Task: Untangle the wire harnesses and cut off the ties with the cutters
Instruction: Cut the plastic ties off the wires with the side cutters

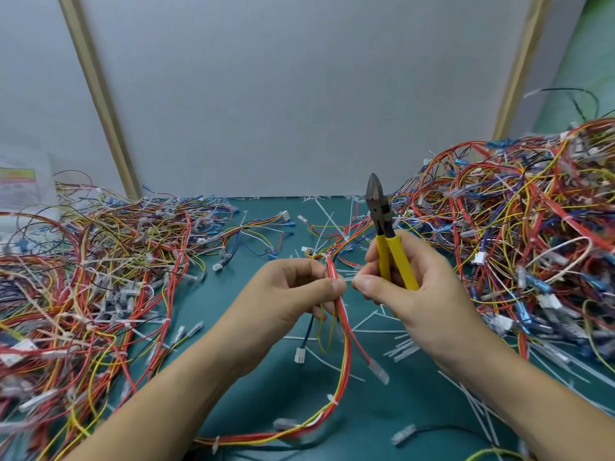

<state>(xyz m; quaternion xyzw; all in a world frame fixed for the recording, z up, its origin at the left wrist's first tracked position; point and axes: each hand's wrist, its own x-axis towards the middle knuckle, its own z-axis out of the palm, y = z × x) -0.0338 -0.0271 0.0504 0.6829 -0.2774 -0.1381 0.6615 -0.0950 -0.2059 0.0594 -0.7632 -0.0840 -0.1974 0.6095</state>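
Harness (346, 357): red-yellow bundle above the mat (266, 410), pinched in my left hand (296, 294). Right hand (419, 294): wrapped round the cutters (387, 241), jaws up and closed. Tie (332, 400) lower down is uncut. Risk: blades nick the insulation if I cut tight against the wires.

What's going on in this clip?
A person is sorting wiring at a green mat. The left hand grips one red and yellow wire harness, while the right hand holds the yellow-handled cutters with the tip pointing up, away from the wires, so nothing is being cut just now. On both sides lie tangled piles, and cut ties litter the mat.
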